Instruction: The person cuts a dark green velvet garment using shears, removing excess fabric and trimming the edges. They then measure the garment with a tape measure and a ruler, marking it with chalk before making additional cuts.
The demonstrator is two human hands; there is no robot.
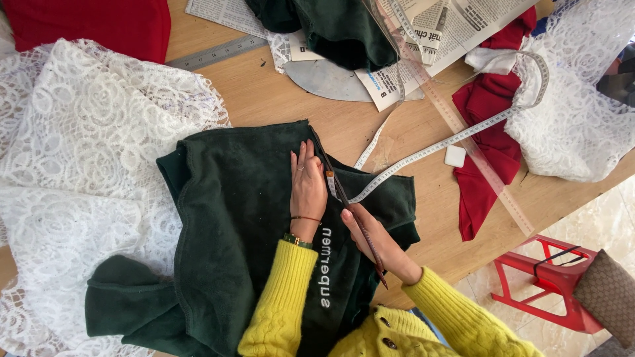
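The dark green velvet fabric (231,225) is spread across the middle of the wooden counter (278,99), bunched into folds at its lower left edge and overlapping the white lace (86,152) that lies to its left. The left hand (307,188) is pressed flat on the velvet, fingers held straight and together, nothing gripped, the palm pinning the cloth just beside its right-hand edge. A thin bracelet and a green watch are worn at that wrist, above a yellow knitted sleeve (281,297). The right hand (374,241) is closed around a long, thin dark ruler (350,211), which is laid slantwise along the velvet's edge, its upper end running past the left hand's fingertips. Whether the ruler lies flat on the cloth along its whole length cannot be told.

A white measuring tape (456,135) is trailed from the velvet beside the hands, across the bare wood and up over the red cloth (486,152) at the right. A small white square of chalk (455,156) is seen just beside that red cloth. A clear long ruler (463,132) is laid diagonally across tape and wood. Further up, a steel ruler (215,53), sheets of newspaper (456,23) and a second heap of green velvet (344,26) are scattered. A red plastic stool (549,281) is stood on the floor, lower right.
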